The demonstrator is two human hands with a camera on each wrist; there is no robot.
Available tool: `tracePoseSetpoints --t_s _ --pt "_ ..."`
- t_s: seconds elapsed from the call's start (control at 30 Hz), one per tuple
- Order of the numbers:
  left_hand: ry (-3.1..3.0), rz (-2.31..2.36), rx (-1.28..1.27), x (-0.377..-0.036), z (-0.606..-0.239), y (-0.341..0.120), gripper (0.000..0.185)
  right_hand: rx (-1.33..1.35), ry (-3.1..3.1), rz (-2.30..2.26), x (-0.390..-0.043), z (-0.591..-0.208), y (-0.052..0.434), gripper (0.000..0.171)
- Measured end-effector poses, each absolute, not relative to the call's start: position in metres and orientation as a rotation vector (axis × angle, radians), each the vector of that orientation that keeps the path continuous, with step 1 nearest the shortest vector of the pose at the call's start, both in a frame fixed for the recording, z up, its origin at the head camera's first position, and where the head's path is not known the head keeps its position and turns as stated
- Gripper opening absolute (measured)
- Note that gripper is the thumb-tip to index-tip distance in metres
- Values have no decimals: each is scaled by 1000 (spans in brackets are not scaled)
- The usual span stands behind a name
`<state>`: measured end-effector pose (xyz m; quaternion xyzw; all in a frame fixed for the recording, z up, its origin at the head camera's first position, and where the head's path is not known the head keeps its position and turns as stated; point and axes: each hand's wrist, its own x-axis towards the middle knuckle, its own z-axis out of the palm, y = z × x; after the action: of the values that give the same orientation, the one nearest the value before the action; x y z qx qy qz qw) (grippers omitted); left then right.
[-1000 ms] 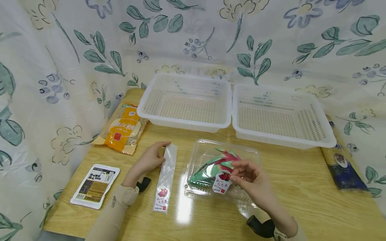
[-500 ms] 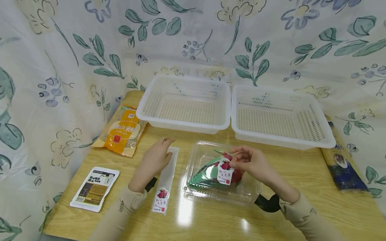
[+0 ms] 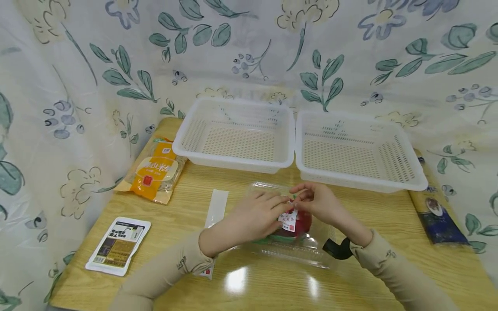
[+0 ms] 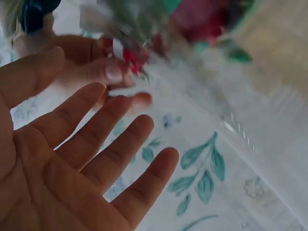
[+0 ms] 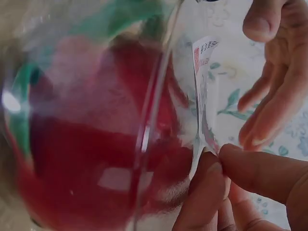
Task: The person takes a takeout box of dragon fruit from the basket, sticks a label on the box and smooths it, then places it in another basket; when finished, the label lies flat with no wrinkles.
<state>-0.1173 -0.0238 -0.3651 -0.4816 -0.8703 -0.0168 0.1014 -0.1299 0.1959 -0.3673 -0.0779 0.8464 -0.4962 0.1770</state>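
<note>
A clear plastic clamshell box (image 3: 324, 259) with a red and green dragon fruit (image 3: 304, 223) in it lies before me. Above its lid, my right hand (image 3: 320, 208) pinches a white dragon fruit sticker (image 3: 288, 221) between thumb and finger. The right wrist view shows the sticker (image 5: 198, 72) standing on edge, close to the clear plastic. My left hand (image 3: 253, 216) hovers beside the sticker with its fingers extended; in the left wrist view its palm (image 4: 62, 192) holds nothing. Under the left forearm lies a backing strip (image 3: 217, 207), partly hidden.
Two white mesh baskets (image 3: 233, 162) (image 3: 362, 183) stand side by side at the back. An orange food bag (image 3: 155, 170) and a white pouch (image 3: 118, 246) lie at left. A yellow and blue packet (image 3: 437, 211) is at right. A floral curtain (image 3: 249, 52) hangs behind.
My left hand has left the backing strip and moved right to the sticker over the box. The right hand has lifted the sticker slightly and turned it, still pinching it.
</note>
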Motion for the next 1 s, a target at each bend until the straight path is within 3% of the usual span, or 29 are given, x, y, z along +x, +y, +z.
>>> tracePoseSetpoints --t_s 0.23,0.47,0.63,0.77,1.0 --pt "-2782 25 -1546 -110 -376 -18 80 -294 2571 -1277 -125 -365 190 28" --pt "-2869 -55 -1541 -106 -387 -21 85 -464 2850 -991 -102 -356 184 30" --pt "-2904 -119 -1515 -101 -390 -23 87 -783 2987 -607 -78 -359 181 52" --pt "-2930 -143 -1485 -96 -390 -26 88 -865 2963 -375 -59 -368 183 75" --pt "-2933 -130 -1411 -85 -394 -35 81 -823 3020 -307 -43 -392 185 81"
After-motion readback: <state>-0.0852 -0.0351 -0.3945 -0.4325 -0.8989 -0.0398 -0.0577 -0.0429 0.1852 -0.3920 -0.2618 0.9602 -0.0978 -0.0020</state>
